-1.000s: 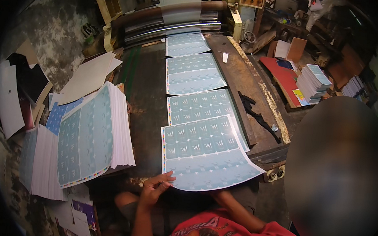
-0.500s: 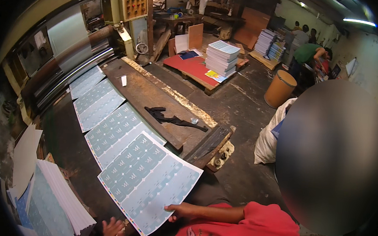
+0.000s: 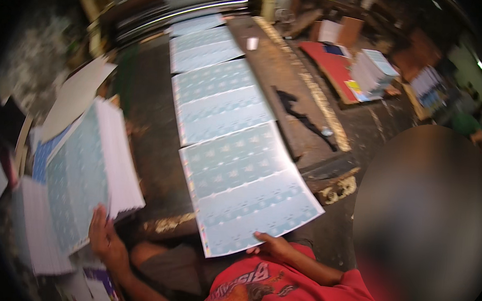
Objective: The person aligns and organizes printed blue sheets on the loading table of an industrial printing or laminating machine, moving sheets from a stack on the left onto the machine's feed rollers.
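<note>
My right hand (image 3: pixel 268 245) pinches the near edge of a printed sheet (image 3: pixel 249 189), thumb on top. The sheet is pale blue-green with patterned bands and a white margin, and it slopes down toward me. Beyond it, more printed sheets (image 3: pixel 216 96) lie overlapping in a row that reaches back to the machine rollers (image 3: pixel 189 9). My left hand (image 3: pixel 103 236) is open, fingers together and stretched out, beside a leaning stack of similar printed sheets (image 3: pixel 79 179). Whether its fingertips touch the stack cannot be made out.
Right of the row lies a worn bench (image 3: pixel 289 82) with a black cloth (image 3: pixel 303 118) on it. A red pallet board (image 3: pixel 326 70) carries a stack of paper (image 3: pixel 373 76). Another sheet stack (image 3: pixel 43 226) stands at the left. A large blurred patch hides the right side.
The view has swung left, shifting the scene right. My left hand has risen beside the leaning stack. My right hand keeps hold of the sheet, which now lies straighter in front of me.
</note>
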Demonstrator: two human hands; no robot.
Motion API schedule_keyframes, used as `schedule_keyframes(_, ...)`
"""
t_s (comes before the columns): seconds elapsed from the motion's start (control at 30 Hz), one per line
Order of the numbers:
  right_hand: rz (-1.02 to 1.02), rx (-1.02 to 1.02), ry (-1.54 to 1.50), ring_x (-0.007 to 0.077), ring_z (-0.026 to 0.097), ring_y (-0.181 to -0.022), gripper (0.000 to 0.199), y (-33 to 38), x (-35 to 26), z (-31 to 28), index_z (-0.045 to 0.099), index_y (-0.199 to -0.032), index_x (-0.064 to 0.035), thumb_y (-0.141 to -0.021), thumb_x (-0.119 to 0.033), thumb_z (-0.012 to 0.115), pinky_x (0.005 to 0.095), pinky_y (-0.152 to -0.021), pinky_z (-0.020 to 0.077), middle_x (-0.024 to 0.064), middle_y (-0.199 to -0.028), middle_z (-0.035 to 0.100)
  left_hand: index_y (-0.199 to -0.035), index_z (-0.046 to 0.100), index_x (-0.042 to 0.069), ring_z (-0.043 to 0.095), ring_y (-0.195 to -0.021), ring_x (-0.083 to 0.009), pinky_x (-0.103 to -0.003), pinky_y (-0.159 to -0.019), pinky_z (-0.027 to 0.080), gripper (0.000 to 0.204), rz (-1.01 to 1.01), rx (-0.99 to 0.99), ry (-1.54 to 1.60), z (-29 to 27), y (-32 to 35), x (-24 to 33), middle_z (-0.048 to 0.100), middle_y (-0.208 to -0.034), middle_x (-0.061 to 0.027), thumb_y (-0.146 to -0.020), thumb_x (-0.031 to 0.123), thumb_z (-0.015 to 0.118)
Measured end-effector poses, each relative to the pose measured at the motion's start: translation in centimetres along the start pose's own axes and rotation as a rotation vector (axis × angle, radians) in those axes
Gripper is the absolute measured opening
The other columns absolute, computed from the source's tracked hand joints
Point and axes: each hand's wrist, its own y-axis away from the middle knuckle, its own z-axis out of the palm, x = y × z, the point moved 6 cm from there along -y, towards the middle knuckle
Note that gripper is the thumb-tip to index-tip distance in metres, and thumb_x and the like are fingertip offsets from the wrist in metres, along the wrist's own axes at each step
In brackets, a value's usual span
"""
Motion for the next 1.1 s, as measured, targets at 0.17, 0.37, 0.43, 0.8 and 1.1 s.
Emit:
schedule_keyframes(0.17,-0.064,-0.007,0.012,0.0262,0.069,-0.086,0.041,-1.1,-0.7,0.7,0.052,-0.120,0.0051,-0.099,-0.030,0.053,0.0314,-0.072,0.0528,0.0202,-0.099,0.068,-0.109,0.071,0.003,0.063,-0.115,-0.0282,-0.039,-0.095,0.043,0.019,-0.121,0.074,0.009,-1.5,1.1,-1.1,0.071,-0.112,-0.0105,-0.092,0.010,0.064)
schedule_keyframes(0.37,-0.029,-0.070,-0.057,0.0248,0.067,-0.082,0.048,-3.9,-2.6,0.8,0.049,-0.125,0.0037,-0.101,-0.038,0.048,0.0350,-0.078,0.0524,0.0220,-0.098,0.068,-0.112,0.069,0.002,0.061,-0.117,-0.0284,-0.039,-0.098,0.042,0.025,-0.226,0.051,0.172,-1.8,1.3,-1.7,0.071,-0.114,-0.0116,-0.098,0.018,0.056)
schedule_keyframes(0.43,-0.054,-0.068,-0.091,0.0240,0.067,-0.082,0.050,-4.9,-3.6,0.2,0.049,-0.126,0.0033,-0.101,-0.040,0.046,0.0357,-0.080,0.0520,0.0224,-0.097,0.068,-0.113,0.068,0.000,0.062,-0.114,-0.0289,-0.038,-0.096,0.043,0.025,-0.248,0.055,0.210,-0.9,1.8,-2.7,0.069,-0.115,-0.0137,-0.100,0.016,0.053)
schedule_keyframes(0.8,-0.228,0.008,-0.114,0.0139,0.062,-0.081,0.037,-9.9,-6.2,1.7,0.050,-0.119,-0.0092,-0.102,-0.041,0.045,0.0328,-0.077,0.0514,0.0087,-0.109,0.067,-0.101,0.063,-0.013,0.062,-0.086,-0.0359,-0.041,-0.083,0.050,0.035,-0.488,0.267,0.296,-2.8,2.4,-3.5,0.067,-0.094,-0.0251,-0.102,0.019,0.048)
schedule_keyframes(1.1,-0.343,0.008,-0.140,0.0122,0.061,-0.093,0.059,-6.0,-7.8,3.0,0.027,-0.152,-0.0159,-0.101,-0.037,0.049,0.0338,-0.085,0.0511,0.0050,-0.131,0.058,-0.099,0.065,-0.012,0.064,-0.093,-0.0414,-0.049,-0.086,0.049,0.044,-0.121,0.134,0.522,-2.1,2.4,2.7,0.069,-0.096,-0.0262,-0.104,0.025,0.042)
